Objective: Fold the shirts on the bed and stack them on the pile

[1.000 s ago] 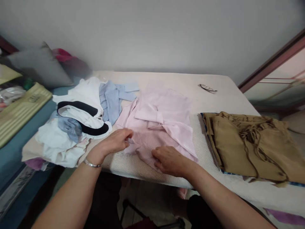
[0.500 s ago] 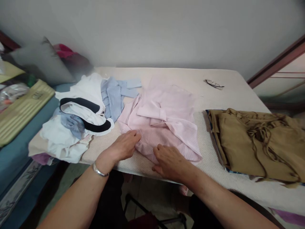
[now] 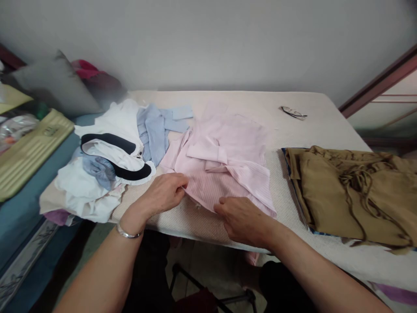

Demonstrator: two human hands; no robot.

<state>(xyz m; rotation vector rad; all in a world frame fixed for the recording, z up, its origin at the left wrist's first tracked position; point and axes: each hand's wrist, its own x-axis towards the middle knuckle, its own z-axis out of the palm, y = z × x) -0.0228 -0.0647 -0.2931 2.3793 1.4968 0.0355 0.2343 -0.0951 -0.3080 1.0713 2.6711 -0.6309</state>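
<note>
A pale pink striped shirt [image 3: 234,139] lies spread on the cream-covered table [image 3: 309,134], one sleeve folded across its middle. My left hand [image 3: 166,191] pinches the shirt's near edge at its left part, fingers closed, with a silver bangle on the wrist. Farther right along the same edge, my right hand [image 3: 241,217] is also closed on the cloth. Between the two hands the near edge looks pulled fairly straight. My right fingertips are partly hidden behind the hand.
Left of the shirt lie a light blue striped garment [image 3: 153,134] and a heap of white clothes [image 3: 114,117] with a black-trimmed piece. Folded brown trousers [image 3: 325,191] with a drawstring rest at the right. Glasses [image 3: 292,113] lie near the back. A grey wall [image 3: 221,48] stands behind.
Both hands have moved slightly apart, the left one leftward and the right one rightward. The shirt's near edge, bunched before, is now straighter between them.
</note>
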